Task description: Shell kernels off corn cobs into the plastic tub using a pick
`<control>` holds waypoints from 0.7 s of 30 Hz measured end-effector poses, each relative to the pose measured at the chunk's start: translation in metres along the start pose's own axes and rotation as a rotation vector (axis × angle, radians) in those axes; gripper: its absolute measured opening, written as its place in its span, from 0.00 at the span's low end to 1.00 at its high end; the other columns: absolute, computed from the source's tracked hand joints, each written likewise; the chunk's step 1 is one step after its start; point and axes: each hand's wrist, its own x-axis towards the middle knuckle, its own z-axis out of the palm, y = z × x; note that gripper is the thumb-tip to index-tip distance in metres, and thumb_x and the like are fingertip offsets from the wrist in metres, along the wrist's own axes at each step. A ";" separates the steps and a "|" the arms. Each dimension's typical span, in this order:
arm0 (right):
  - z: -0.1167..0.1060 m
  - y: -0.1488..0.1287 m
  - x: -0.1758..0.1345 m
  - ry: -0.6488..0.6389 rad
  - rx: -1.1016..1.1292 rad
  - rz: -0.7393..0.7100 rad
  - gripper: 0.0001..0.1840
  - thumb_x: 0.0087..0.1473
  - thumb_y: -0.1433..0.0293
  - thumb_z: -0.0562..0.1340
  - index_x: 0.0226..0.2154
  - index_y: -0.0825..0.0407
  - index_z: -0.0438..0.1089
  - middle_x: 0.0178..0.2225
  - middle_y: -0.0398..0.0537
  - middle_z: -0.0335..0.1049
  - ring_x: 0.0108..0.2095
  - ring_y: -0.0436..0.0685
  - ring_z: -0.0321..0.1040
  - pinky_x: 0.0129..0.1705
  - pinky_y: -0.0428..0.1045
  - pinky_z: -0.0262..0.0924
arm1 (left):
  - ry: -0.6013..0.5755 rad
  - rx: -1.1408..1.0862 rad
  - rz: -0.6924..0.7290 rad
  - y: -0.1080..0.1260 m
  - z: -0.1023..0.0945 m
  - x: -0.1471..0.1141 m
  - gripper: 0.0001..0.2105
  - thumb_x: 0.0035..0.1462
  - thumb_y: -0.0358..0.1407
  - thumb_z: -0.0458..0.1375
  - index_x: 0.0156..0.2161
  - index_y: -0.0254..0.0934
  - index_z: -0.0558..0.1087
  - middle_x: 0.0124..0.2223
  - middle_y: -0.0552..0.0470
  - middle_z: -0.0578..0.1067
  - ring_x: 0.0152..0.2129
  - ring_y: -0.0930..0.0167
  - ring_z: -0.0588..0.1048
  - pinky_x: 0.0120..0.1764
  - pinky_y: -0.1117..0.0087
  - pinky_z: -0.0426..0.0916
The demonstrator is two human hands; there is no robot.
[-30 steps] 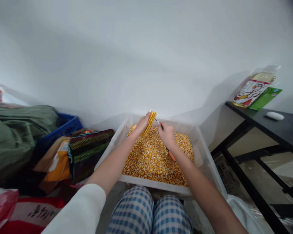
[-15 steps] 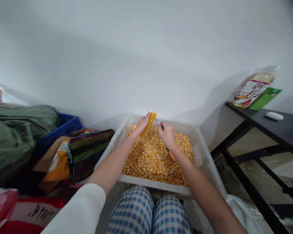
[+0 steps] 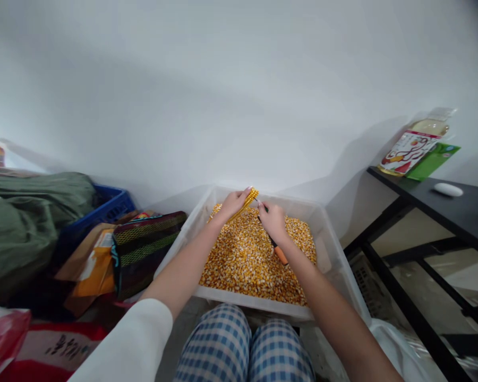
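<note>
My left hand is wrapped round a yellow corn cob, held tilted over the far part of the bin with its top end pointing up. Close beside it on the right, my right hand grips a screwdriver-like tool with a dark handle and thin shaft. The tip of that tool is at the cob's right side; whether it touches is hard to see. Below both hands, loose corn kernels fill much of a translucent plastic bin. An orange-and-black handled tool lies on the kernels, partly behind my right forearm.
At right stands a black shelf with a bottle, a green packet and a white oval object. To the left are a blue crate, a mesh bag and cardboard. A white wall rises behind.
The cob has tipped a little to the right and lower, its top now nearer my right hand. My right hand has stayed almost in place.
</note>
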 end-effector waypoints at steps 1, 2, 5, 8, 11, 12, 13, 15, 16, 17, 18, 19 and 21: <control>0.000 0.001 0.000 -0.002 0.015 0.000 0.22 0.60 0.63 0.49 0.27 0.55 0.73 0.22 0.49 0.70 0.22 0.53 0.60 0.26 0.46 0.45 | -0.003 0.007 0.005 0.000 0.000 0.000 0.30 0.55 0.56 0.42 0.29 0.32 0.75 0.29 0.47 0.76 0.29 0.66 0.71 0.31 0.71 0.61; 0.000 0.001 0.001 -0.003 0.030 0.001 0.22 0.60 0.63 0.49 0.27 0.55 0.73 0.23 0.49 0.71 0.22 0.53 0.61 0.26 0.46 0.45 | -0.004 0.012 0.011 0.000 0.001 0.000 0.30 0.55 0.56 0.42 0.29 0.32 0.75 0.29 0.47 0.76 0.29 0.65 0.71 0.31 0.71 0.61; 0.000 0.004 0.003 -0.009 0.054 0.012 0.21 0.59 0.64 0.50 0.28 0.56 0.74 0.23 0.49 0.71 0.22 0.53 0.62 0.26 0.46 0.46 | -0.011 0.012 0.033 0.001 0.000 -0.001 0.30 0.55 0.56 0.43 0.30 0.32 0.76 0.30 0.46 0.76 0.31 0.64 0.72 0.33 0.71 0.62; 0.001 0.008 0.005 -0.023 0.052 0.022 0.20 0.58 0.64 0.51 0.27 0.56 0.74 0.22 0.48 0.71 0.22 0.52 0.61 0.25 0.45 0.45 | -0.032 0.027 0.028 0.003 0.000 -0.003 0.30 0.55 0.56 0.43 0.31 0.31 0.76 0.30 0.47 0.76 0.31 0.64 0.72 0.34 0.71 0.63; 0.003 0.013 0.007 -0.061 0.043 0.045 0.20 0.57 0.65 0.51 0.27 0.56 0.74 0.20 0.46 0.69 0.21 0.51 0.61 0.24 0.45 0.44 | -0.070 0.076 0.041 0.002 0.001 -0.005 0.31 0.55 0.57 0.42 0.32 0.31 0.76 0.31 0.46 0.77 0.32 0.64 0.72 0.35 0.71 0.63; 0.005 0.014 0.008 -0.074 0.037 0.057 0.19 0.57 0.65 0.51 0.27 0.56 0.74 0.20 0.46 0.69 0.21 0.51 0.60 0.24 0.45 0.44 | -0.085 0.091 0.046 0.000 0.002 -0.005 0.31 0.55 0.56 0.42 0.32 0.31 0.76 0.31 0.46 0.77 0.32 0.63 0.73 0.35 0.70 0.63; 0.006 0.016 0.009 -0.085 0.032 0.068 0.19 0.57 0.65 0.52 0.27 0.56 0.74 0.20 0.46 0.69 0.21 0.51 0.60 0.24 0.45 0.44 | -0.098 0.101 0.041 -0.002 0.004 -0.005 0.31 0.56 0.56 0.41 0.33 0.31 0.76 0.31 0.46 0.77 0.32 0.63 0.73 0.36 0.69 0.63; 0.008 0.020 0.010 -0.100 0.022 0.088 0.19 0.57 0.65 0.51 0.28 0.56 0.75 0.20 0.46 0.69 0.21 0.51 0.61 0.24 0.45 0.45 | -0.116 0.097 0.005 -0.007 0.008 -0.005 0.31 0.56 0.56 0.40 0.33 0.31 0.76 0.32 0.45 0.77 0.32 0.63 0.74 0.37 0.68 0.64; 0.009 0.021 0.010 -0.103 0.014 0.098 0.19 0.57 0.65 0.51 0.29 0.56 0.75 0.21 0.47 0.70 0.22 0.52 0.61 0.25 0.45 0.45 | -0.124 0.087 -0.021 -0.010 0.010 -0.005 0.31 0.56 0.55 0.41 0.34 0.31 0.76 0.33 0.45 0.77 0.33 0.62 0.74 0.37 0.68 0.64; 0.011 0.023 0.010 -0.103 0.004 0.109 0.20 0.57 0.65 0.51 0.29 0.56 0.75 0.22 0.48 0.71 0.22 0.52 0.62 0.25 0.45 0.46 | -0.129 0.073 -0.047 -0.012 0.013 -0.005 0.30 0.56 0.55 0.41 0.35 0.31 0.76 0.34 0.44 0.77 0.34 0.62 0.74 0.38 0.68 0.64; 0.013 0.025 0.010 -0.101 -0.010 0.122 0.20 0.57 0.65 0.51 0.29 0.56 0.75 0.22 0.48 0.71 0.23 0.52 0.63 0.25 0.45 0.46 | -0.131 0.056 -0.071 -0.014 0.016 -0.005 0.30 0.56 0.55 0.42 0.36 0.31 0.76 0.35 0.44 0.77 0.35 0.62 0.74 0.39 0.67 0.64; 0.015 0.027 0.010 -0.097 -0.027 0.135 0.20 0.58 0.65 0.51 0.29 0.56 0.75 0.23 0.49 0.72 0.23 0.53 0.63 0.25 0.45 0.46 | -0.131 0.034 -0.097 -0.015 0.020 -0.006 0.29 0.55 0.55 0.43 0.36 0.31 0.76 0.35 0.44 0.77 0.36 0.62 0.74 0.40 0.67 0.64; 0.021 0.030 0.008 -0.087 -0.066 0.158 0.20 0.58 0.65 0.51 0.29 0.56 0.75 0.24 0.51 0.73 0.24 0.54 0.65 0.26 0.45 0.47 | -0.138 -0.034 -0.161 -0.016 0.027 -0.008 0.28 0.54 0.55 0.46 0.35 0.31 0.76 0.35 0.43 0.77 0.37 0.62 0.74 0.40 0.68 0.64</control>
